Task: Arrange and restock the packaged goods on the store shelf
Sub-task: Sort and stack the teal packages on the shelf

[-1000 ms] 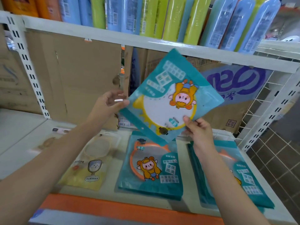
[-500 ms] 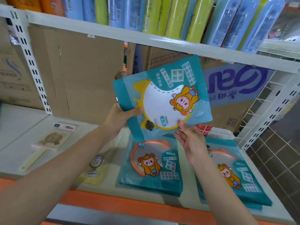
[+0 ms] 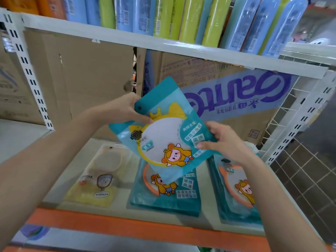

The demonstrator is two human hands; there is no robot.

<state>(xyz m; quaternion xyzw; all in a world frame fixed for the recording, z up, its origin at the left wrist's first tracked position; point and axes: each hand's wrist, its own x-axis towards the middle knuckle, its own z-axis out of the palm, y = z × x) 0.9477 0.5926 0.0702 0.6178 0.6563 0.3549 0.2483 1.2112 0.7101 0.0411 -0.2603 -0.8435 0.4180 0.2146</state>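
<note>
Held packet: You hold one teal mirror packet [image 3: 169, 131] in the air above the shelf [image 3: 122, 199], tilted, with its printed face toward you. In view its lower corner overlaps the middle stack.
Left hand: Your left hand [image 3: 125, 108] grips the packet's upper corner beside the hang hole, with the thumb on the front face.
Right hand: Your right hand [image 3: 223, 142] pinches the packet's right edge, with the fingertips on the printed panel.
Middle stack: A pile of matching teal packets [image 3: 167, 197] lies flat near the shelf's orange front edge [image 3: 145, 230].
Right stack: A second teal pile [image 3: 236, 199] lies just beside the first and is partly hidden by your right forearm.
Yellow packet: One pale yellow packet [image 3: 96, 180] lies flat to the left of the middle stack.
Backing: Plain cardboard boxes [image 3: 91, 79] and a printed carton [image 3: 236, 99] (its lettering upside down) stand at the rear.
Upper shelf: Blue and green tubes [image 3: 181, 17] stand upright in a row.
</note>
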